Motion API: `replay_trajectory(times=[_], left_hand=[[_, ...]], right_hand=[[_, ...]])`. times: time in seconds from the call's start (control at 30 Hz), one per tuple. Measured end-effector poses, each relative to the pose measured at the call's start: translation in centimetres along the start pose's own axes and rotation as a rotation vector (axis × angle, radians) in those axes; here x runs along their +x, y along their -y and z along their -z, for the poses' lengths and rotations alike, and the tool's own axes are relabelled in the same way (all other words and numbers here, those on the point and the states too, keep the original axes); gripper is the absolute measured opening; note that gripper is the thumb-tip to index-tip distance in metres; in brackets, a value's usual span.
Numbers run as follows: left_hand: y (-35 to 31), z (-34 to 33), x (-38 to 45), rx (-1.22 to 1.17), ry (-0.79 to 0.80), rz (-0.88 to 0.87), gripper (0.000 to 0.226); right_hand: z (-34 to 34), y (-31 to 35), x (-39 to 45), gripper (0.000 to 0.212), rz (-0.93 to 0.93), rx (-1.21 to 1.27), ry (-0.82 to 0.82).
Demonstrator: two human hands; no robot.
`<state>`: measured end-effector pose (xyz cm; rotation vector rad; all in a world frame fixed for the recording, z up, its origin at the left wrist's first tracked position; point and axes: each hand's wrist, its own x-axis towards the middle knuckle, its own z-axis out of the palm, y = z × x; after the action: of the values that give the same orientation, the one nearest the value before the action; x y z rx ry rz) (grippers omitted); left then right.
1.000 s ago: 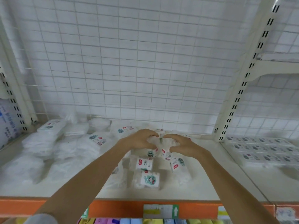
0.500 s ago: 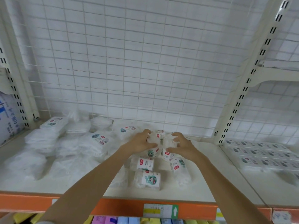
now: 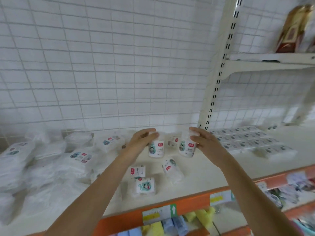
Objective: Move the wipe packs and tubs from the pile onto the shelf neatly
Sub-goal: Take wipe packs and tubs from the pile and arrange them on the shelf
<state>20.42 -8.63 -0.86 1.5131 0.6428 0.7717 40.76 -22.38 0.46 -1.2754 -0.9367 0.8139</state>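
My left hand [image 3: 142,139] grips the top of an upright white wipe tub [image 3: 156,149] with a red and teal label. Just to its right, my right hand [image 3: 203,140] holds a second upright tub [image 3: 186,148] of the same kind. Both tubs are at the middle of the cream shelf [image 3: 196,178], near the wire back. Three similar tubs lie on their sides in front: one [image 3: 137,171], one [image 3: 145,185] and one [image 3: 170,168]. A loose pile of white wipe packs [image 3: 80,158] fills the left of the shelf.
A white wire grid [image 3: 102,65] backs the shelf. A slotted upright post [image 3: 219,68] divides it from the right bay, where flat wipe packs [image 3: 247,138] lie in neat rows. The shelf's front edge is orange [image 3: 187,205], with coloured goods below. An upper right shelf holds brown packages [image 3: 293,29].
Both hands have lifted and parted, each now holding one tub upright; before they were pressed together over the tubs. The camera has swung to the right and tilted.
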Motion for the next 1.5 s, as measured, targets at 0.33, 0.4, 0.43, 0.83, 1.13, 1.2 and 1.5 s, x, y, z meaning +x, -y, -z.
replay_trajectory(times=[0.33,0.4,0.43,0.83,1.13,1.2,1.5], left_hand=[[0.9,-17.5,-3.3,-0.094,0.234,0.073,0.010],[1.6,-22.4,-4.0,-0.107,0.281,0.091,0.010],[2.0,-24.9,-4.5,-0.115,0.303,0.107,0.010],[5.5,-49.6,-8.2,-0.068,0.529,0.169,0.015],[5.7,-60.0,-3.4,-0.032,0.564,0.139,0.020],[5.4,-62.3,-1.3,-0.011,0.546,0.107,0.026],[3.1,-70.9,11.5,0.033,0.465,-0.013,0.042]], right_hand=[[17.3,-0.9,-15.1,0.080,0.025,-0.019,-0.364],[20.8,-1.2,-18.7,0.066,0.020,-0.020,-0.440],[22.6,-1.3,-20.4,0.064,0.017,-0.027,-0.468],[39.8,-1.9,-35.0,0.061,-0.058,-0.062,-0.694],[50.0,-2.3,-35.0,0.088,-0.045,-0.103,-0.756],[52.9,-1.8,-33.1,0.088,-0.046,-0.144,-0.732],[64.6,1.5,-20.3,0.072,-0.026,-0.218,-0.573]])
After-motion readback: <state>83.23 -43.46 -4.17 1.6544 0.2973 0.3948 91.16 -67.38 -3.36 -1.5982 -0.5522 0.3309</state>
